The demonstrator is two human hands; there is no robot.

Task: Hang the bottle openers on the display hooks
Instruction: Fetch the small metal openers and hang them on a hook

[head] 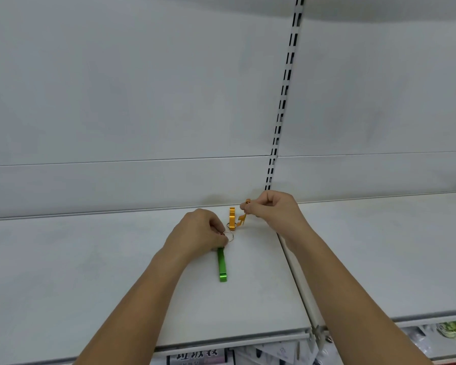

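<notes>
My left hand [199,230] pinches the green opener [222,264] by its ring, near the gold opener [232,218]. My right hand [271,209] pinches a gold piece [243,219] beside it.

Green and orange-gold metal is standing out against off-white shelving.
The green bottle opener [222,264] is shining a glossy, even green; farther off, the orange-gold bottle opener [232,218] and the second orange-gold bottle opener [244,219] to its right are glinting metallic orange. The key ring [230,236] is gleaming silver. The shelf [90,272] and back panel [142,88] are showing plain off-white, and the upright strip [282,106] is showing paired black slots.
</notes>
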